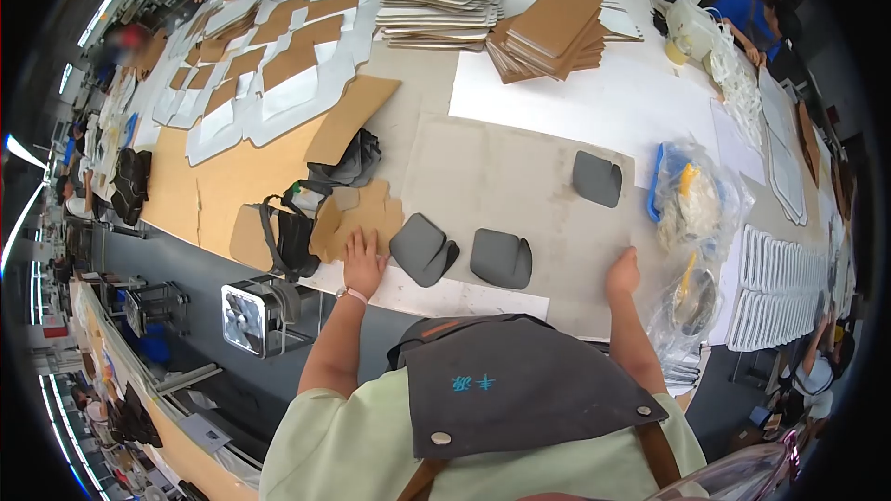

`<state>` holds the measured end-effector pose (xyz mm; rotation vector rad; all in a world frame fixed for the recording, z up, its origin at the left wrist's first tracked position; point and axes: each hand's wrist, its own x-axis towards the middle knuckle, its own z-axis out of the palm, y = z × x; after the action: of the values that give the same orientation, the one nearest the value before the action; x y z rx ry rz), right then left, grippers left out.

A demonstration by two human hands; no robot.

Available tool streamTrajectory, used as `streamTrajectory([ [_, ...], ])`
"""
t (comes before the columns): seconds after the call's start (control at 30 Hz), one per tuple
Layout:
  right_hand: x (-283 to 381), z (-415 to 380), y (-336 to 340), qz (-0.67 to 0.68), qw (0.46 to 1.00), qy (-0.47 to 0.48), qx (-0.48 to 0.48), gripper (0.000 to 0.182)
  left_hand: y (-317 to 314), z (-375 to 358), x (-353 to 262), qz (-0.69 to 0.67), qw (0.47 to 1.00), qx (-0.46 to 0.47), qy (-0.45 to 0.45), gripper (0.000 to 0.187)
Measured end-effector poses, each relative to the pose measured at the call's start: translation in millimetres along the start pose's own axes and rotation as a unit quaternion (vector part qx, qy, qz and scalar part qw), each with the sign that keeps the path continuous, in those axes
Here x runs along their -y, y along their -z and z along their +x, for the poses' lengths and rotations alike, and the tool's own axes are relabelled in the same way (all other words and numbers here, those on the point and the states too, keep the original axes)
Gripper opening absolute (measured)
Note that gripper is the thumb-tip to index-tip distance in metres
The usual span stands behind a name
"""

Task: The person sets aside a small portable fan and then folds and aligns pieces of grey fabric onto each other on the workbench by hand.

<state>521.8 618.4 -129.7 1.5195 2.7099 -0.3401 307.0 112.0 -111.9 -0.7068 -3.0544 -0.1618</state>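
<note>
Item, my left hand [365,266]: fingers spread wide, palm down, fingertips on tan cut sheets [360,220]; nothing gripped that I can see.
Item, my right hand [624,271]: fingers curled in, narrow, resting at the grey board [557,176]; whether something small sits inside, I cannot tell.
Item, dark grey pieces, three, each with a flap-like part at one edge. First piece [419,250]: just right of my left hand. Second piece [497,258]: farther right, between my hands. Third piece [596,179]: beyond my right hand, slightly leftward.
Item, clear plastic bags [696,213]: right of my right hand.
Item, black bag [295,239]: left of my left hand.
Condition: three pieces laid out singly, none stacked, none in my grasp. They look alike in form, so I judge them at a similar stage; whether any work on them remains, I cannot tell.
</note>
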Motion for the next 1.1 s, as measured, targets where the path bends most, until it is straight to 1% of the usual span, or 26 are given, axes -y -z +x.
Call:
streamTrajectory([
  [0.1, -2.8, 2.1, -5.7, -0.005, 1.000, -0.003, -0.015, 0.014, 22.8, -2.7, -4.0, -0.104, 0.995, -0.010, -0.004, 0.054],
  [0.13, -2.2, 2.3, -4.5, -0.010, 1.000, -0.006, -0.010, 0.015, 10.4, -7.2, -2.2, -0.214, 0.966, -0.073, 0.125, 0.051],
  [0.17, -1.5, 1.3, -3.3, -0.015, 1.000, -0.010, -0.004, 0.016, -9.9, -16.2, 0.6, -0.316, 0.906, -0.134, 0.249, 0.049],
  [0.2, -0.8, 1.0, -2.8, -0.019, 1.000, -0.016, 0.002, 0.017, -21.6, -23.3, 1.0, -0.408, 0.816, -0.191, 0.361, 0.046],
  [0.23, -1.2, 1.9, -6.9, 0.008, 0.999, -0.031, 0.016, 0.020, -24.6, -26.2, -2.5, -0.443, 0.685, -0.209, 0.539, 0.047],
  [0.3, -10.6, 6.2, -17.4, 0.070, 0.993, -0.087, 0.025, 0.027, -30.2, -35.0, 17.6, -0.493, 0.653, -0.239, 0.523, 0.044],
  [0.33, -11.0, 7.2, -16.8, 0.053, 0.997, -0.047, 0.022, 0.032, -1.1, -26.3, 9.3, -0.574, 0.623, -0.238, 0.476, 0.044],
  [0.37, -8.9, 3.6, -16.2, 0.030, 0.999, -0.021, 0.015, 0.037, -26.8, -26.0, 33.4, -0.640, 0.621, -0.242, 0.382, 0.037],
  [0.4, -11.0, 6.2, -19.9, 0.022, 1.000, -0.009, 0.016, 0.036, -14.1, -19.1, 39.2, -0.652, 0.627, -0.176, 0.388, 0.032],
  [0.43, -7.0, 6.6, -14.9, 0.033, 0.999, -0.004, 0.016, 0.032, -43.7, -17.2, 69.5, -0.668, 0.613, -0.169, 0.386, 0.032],
  [0.47, -8.0, 4.9, -14.2, 0.009, 1.000, 0.014, -0.025, 0.019, -26.5, -6.5, 64.9, -0.712, 0.559, -0.103, 0.411, 0.035],
  [0.5, -5.1, 4.2, -10.9, -0.006, 1.000, 0.012, -0.010, 0.019, -40.7, -1.1, 87.4, -0.691, 0.548, -0.088, 0.462, 0.038],
  [0.53, -2.8, 0.4, -8.4, -0.014, 1.000, 0.021, -0.013, 0.021, -41.5, 5.2, 84.7, -0.749, 0.471, -0.113, 0.452, 0.038],
  [0.57, 3.5, -1.2, -0.7, -0.008, 1.000, 0.003, 0.005, 0.023, -55.5, 7.7, 102.2, -0.727, 0.515, -0.073, 0.449, 0.039],
  [0.6, 6.9, -5.1, 6.5, 0.002, 1.000, -0.009, 0.026, 0.024, -76.1, 8.5, 119.1, -0.686, 0.591, -0.085, 0.414, 0.036],
  [0.63, 4.4, -8.7, 9.5, 0.000, 1.000, -0.010, 0.026, 0.025, -54.7, 14.3, 90.0, -0.643, 0.623, -0.151, 0.420, 0.037],
  [0.67, 5.8, -9.8, 10.5, -0.001, 1.000, -0.006, 0.027, 0.025, -2.0, 16.0, 35.1, -0.593, 0.647, -0.222, 0.423, 0.039],
  [0.73, 10.1, -7.0, 8.4, -0.003, 1.000, -0.003, 0.025, 0.027, 39.7, 24.4, -1.4, -0.632, 0.635, -0.233, 0.379, 0.041],
  [0.77, 8.7, -5.7, 5.8, -0.003, 1.000, -0.007, 0.021, 0.027, 47.8, 27.4, -8.3, -0.650, 0.627, -0.238, 0.358, 0.043],
  [0.87, 11.9, -8.7, 3.9, -0.006, 1.000, -0.016, 0.023, 0.028, 28.6, 28.0, 5.9, -0.634, 0.656, -0.195, 0.359, 0.042],
  [0.9, 11.9, -7.7, 4.8, -0.008, 1.000, -0.017, 0.024, 0.028, -3.6, 28.1, 26.7, -0.633, 0.629, -0.157, 0.423, 0.040],
  [0.93, 11.7, -6.1, 4.1, -0.017, 1.000, -0.019, 0.016, 0.029, -35.2, 23.9, 40.6, -0.704, 0.548, -0.149, 0.427, 0.034],
  [0.97, 11.4, -6.0, 1.2, -0.025, 0.999, -0.020, 0.009, 0.030, -54.1, 26.0, 45.8, -0.699, 0.523, -0.121, 0.471, 0.034],
  [1.0, 10.9, -7.4, -1.0, -0.034, 0.999, -0.021, 0.005, 0.030, -56.4, 23.5, 45.4, -0.691, 0.497, -0.093, 0.517, 0.034],
  [1.07, 10.1, -6.3, 0.4, -0.046, 0.999, -0.027, 0.011, 0.030, -59.4, 22.1, 31.3, -0.630, 0.621, -0.162, 0.436, 0.033],
  [1.1, 10.3, -6.7, 1.4, -0.057, 0.998, -0.018, 0.018, 0.030, -34.2, 24.8, 7.9, -0.595, 0.637, -0.156, 0.466, 0.036],
])
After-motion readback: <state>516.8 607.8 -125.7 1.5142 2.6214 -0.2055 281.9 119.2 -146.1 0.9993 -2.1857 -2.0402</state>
